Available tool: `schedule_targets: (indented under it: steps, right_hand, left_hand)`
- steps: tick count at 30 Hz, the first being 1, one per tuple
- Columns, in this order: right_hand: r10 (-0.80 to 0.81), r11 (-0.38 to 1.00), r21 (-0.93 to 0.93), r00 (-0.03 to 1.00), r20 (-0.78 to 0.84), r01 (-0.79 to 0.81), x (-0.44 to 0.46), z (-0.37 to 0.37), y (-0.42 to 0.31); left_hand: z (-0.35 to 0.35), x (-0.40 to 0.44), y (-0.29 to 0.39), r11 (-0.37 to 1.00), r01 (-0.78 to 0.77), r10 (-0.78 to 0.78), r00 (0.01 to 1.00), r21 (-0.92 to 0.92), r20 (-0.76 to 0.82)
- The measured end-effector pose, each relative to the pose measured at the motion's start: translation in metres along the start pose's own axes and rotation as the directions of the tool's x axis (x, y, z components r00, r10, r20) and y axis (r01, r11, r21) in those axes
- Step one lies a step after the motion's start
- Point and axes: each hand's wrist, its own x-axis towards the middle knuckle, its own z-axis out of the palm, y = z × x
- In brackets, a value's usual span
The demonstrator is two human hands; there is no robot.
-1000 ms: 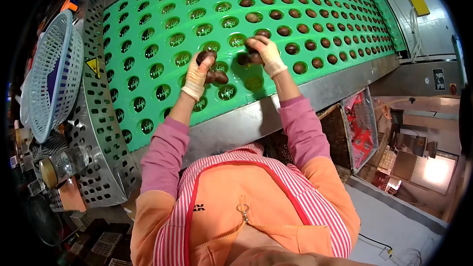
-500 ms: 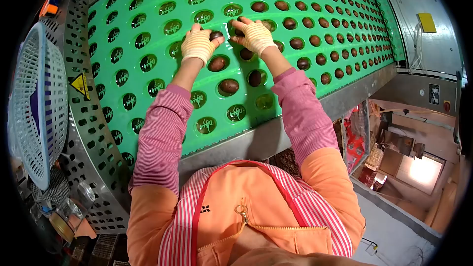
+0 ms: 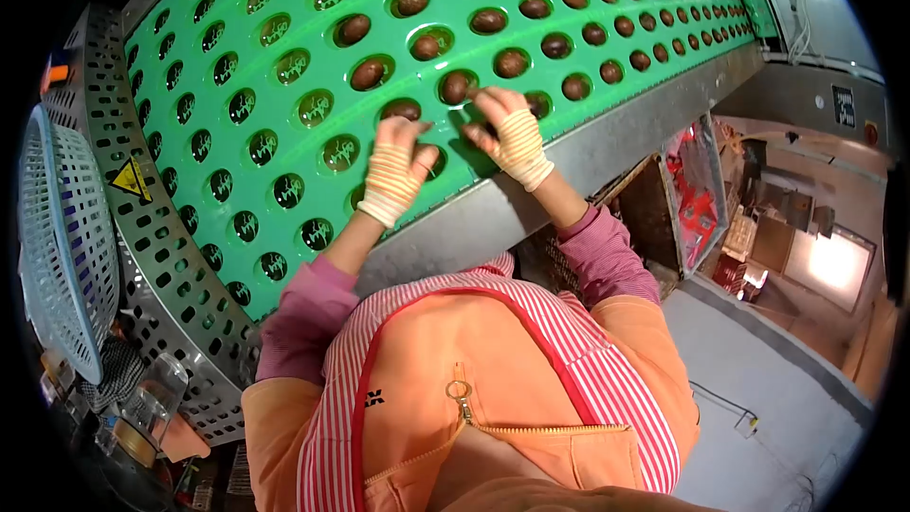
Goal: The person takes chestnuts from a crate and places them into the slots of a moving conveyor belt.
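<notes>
Green pocketed surface (image 3: pixel 299 149) carries brown ovals (image 3: pixel 371 73). Left hand (image 3: pixel 392 171) no longer pinches one, I read it as released; its fingers are spread, right hand's (image 3: pixel 514 139) too.

Factory floor — a production line
A green pocketed conveyor (image 3: pixel 315 33) carries rows of brown egg-shaped pieces (image 3: pixel 511 63) beside a perforated steel guard (image 3: pixel 180 289) with a yellow warning triangle (image 3: pixel 130 180) — a metal machine housing (image 3: pixel 839 24) stands at the right end.
</notes>
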Motion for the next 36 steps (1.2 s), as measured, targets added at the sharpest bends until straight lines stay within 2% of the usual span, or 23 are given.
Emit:
schedule_targets:
  steps: [2, 5, 6, 8, 10, 11, 12, 14, 16, 17, 18, 19, 21, 22, 24, 26, 30, 31, 32, 33, 34, 35, 36]
  right_hand:
    - [0.197, 0.974, 0.142, 0.97, -0.14, -0.178, -0.018, -0.012, -0.012]
    - [0.34, 0.932, 0.216, 0.91, -0.236, -0.292, -0.058, -0.033, -0.02]
    - [0.394, 0.91, 0.248, 0.882, -0.259, -0.333, -0.075, -0.037, -0.022]
    - [0.505, 0.843, 0.356, 0.82, -0.269, -0.403, -0.101, -0.046, -0.029]
    - [0.561, 0.814, 0.353, 0.783, -0.269, -0.462, -0.129, -0.049, -0.033]
    - [0.503, 0.85, 0.347, 0.808, -0.308, -0.396, -0.144, -0.051, -0.032]
    - [0.575, 0.801, 0.401, 0.758, -0.308, -0.445, -0.156, -0.061, -0.04]
    - [0.551, 0.834, 0.21, 0.755, -0.357, -0.51, -0.194, -0.073, -0.035]
    - [0.613, 0.781, 0.191, 0.673, -0.415, -0.595, -0.236, -0.093, -0.035]
    - [0.654, 0.742, 0.197, 0.626, -0.425, -0.641, -0.262, -0.105, -0.033]
    - [0.685, 0.709, 0.211, 0.588, -0.43, -0.673, -0.286, -0.113, -0.029]
    - [0.683, 0.687, 0.154, 0.559, -0.469, -0.71, -0.313, -0.12, -0.019]
    - [0.811, 0.484, 0.193, 0.355, -0.465, -0.854, -0.369, -0.134, 0.002]
    - [0.944, 0.227, 0.389, 0.104, -0.312, -0.893, -0.38, -0.149, 0.007]
    - [0.982, 0.019, 0.41, -0.06, -0.178, -0.912, -0.442, -0.155, 0.047]
    - [0.979, -0.164, 0.288, -0.192, -0.07, -0.944, -0.462, -0.16, 0.066]
    - [0.987, -0.153, 0.359, -0.124, 0.103, -0.921, -0.47, -0.145, 0.11]
    - [0.987, -0.143, 0.335, -0.109, 0.119, -0.931, -0.468, -0.139, 0.126]
    - [0.987, -0.13, 0.309, -0.092, 0.135, -0.942, -0.467, -0.133, 0.143]
    - [0.982, -0.094, 0.377, -0.022, 0.19, -0.921, -0.474, -0.121, 0.162]
    - [0.968, -0.081, 0.345, 0.008, 0.249, -0.935, -0.476, -0.106, 0.179]
    - [0.952, -0.117, 0.262, -0.033, 0.304, -0.958, -0.467, -0.102, 0.188]
    - [0.932, -0.15, 0.175, -0.08, 0.353, -0.973, -0.456, -0.1, 0.194]
  left_hand:
    - [0.013, -0.018, -0.019, 0.882, -0.324, 0.226, 0.928, 0.341, 0.295]
    - [0.006, -0.012, -0.002, 0.806, -0.36, 0.242, 0.925, 0.47, 0.293]
    - [-0.002, 0.002, 0.007, 0.874, -0.231, 0.113, 0.952, 0.427, 0.285]
    - [0.01, 0.03, 0.005, 0.916, -0.104, 0.045, 0.986, 0.388, 0.158]
    - [0.023, 0.069, 0.034, 0.843, -0.013, -0.144, 0.958, 0.538, 0.249]
    - [0.03, 0.08, 0.038, 0.815, -0.079, -0.131, 0.94, 0.574, 0.316]
    - [0.043, 0.087, 0.026, 0.776, -0.141, -0.096, 0.937, 0.614, 0.336]
    - [0.05, 0.101, 0.009, 0.752, -0.391, 0.135, 0.879, 0.53, 0.457]
    - [0.041, 0.113, 0.008, 0.762, -0.474, 0.181, 0.811, 0.442, 0.557]
    - [0.04, 0.109, 0.004, 0.638, -0.545, 0.296, 0.826, 0.544, 0.48]
    - [0.041, 0.11, -0.006, 0.68, -0.533, 0.388, 0.844, 0.503, 0.369]
    - [0.041, 0.115, -0.029, 0.647, -0.473, 0.364, 0.881, 0.598, 0.303]
    - [0.036, 0.124, -0.062, 0.62, -0.361, 0.209, 0.932, 0.696, 0.297]
    - [0.037, 0.125, -0.061, 0.714, -0.254, 0.137, 0.965, 0.653, 0.225]
    - [0.038, 0.127, -0.055, 0.717, -0.121, 0.032, 0.99, 0.687, 0.141]
    - [0.036, 0.131, -0.051, 0.683, -0.117, -0.027, 0.982, 0.721, 0.186]
    - [0.049, 0.134, 0.054, 0.42, 0.034, -0.39, 0.909, 0.907, 0.146]
    - [0.054, 0.131, 0.049, 0.55, -0.338, 0.135, 0.938, 0.764, 0.318]
    - [0.069, 0.137, 0.045, 0.75, -0.343, 0.219, 0.936, 0.566, 0.276]
    - [0.102, 0.116, 0.098, 0.75, -0.483, 0.419, 0.875, 0.452, 0.241]
    - [0.14, 0.088, 0.143, 0.963, -0.263, 0.243, 0.939, 0.055, 0.245]
    - [0.166, 0.073, 0.163, 0.956, -0.291, 0.244, 0.868, 0.044, 0.433]
    - [0.203, 0.041, 0.191, 0.985, -0.142, 0.171, 0.804, -0.095, 0.569]
